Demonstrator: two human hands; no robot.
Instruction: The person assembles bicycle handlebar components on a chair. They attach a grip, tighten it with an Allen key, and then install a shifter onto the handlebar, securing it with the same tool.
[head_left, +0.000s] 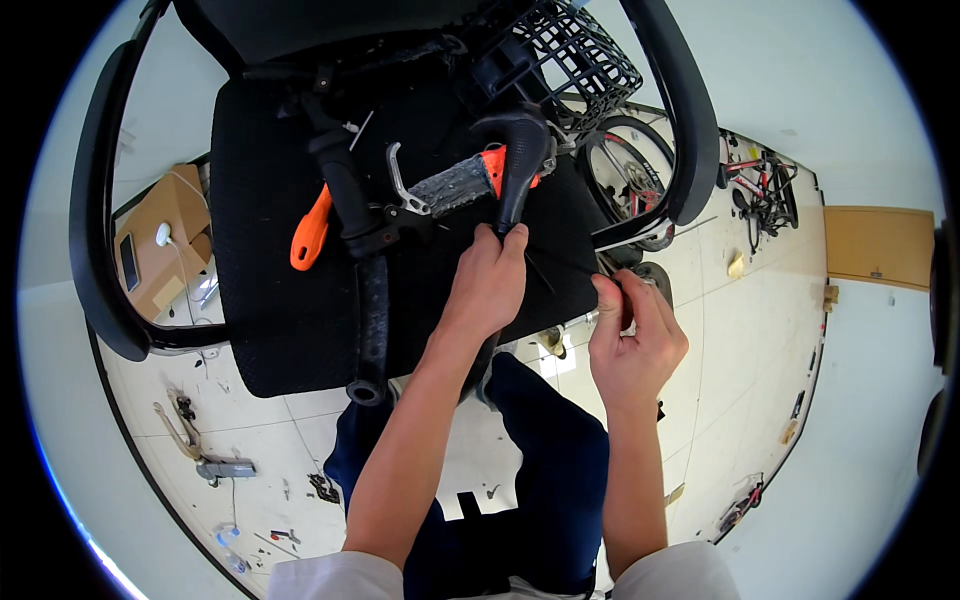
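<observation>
My left hand (488,278) is closed around a black bicycle handlebar just below its curved rubber grip (526,155). The bar runs on below the hand toward my knees. To the right, past the chair seat's front edge, my right hand (638,338) is closed in a pinch. A thin dark line runs from beside the bar to its fingertips; whether it is a cable or a rod I cannot tell. On the black seat (270,350) lies a second handlebar part (371,320) with a grip and clamp. Near it are a silver brake lever (402,182) and an orange-handled tool (312,234).
A dusty grey piece (450,188) with orange ends lies by the grip. A black wire basket (580,60) sits at the seat's back right. Armrests (698,130) flank the seat. On the floor are a bicycle wheel (612,150), a cardboard box (165,240) and scattered parts.
</observation>
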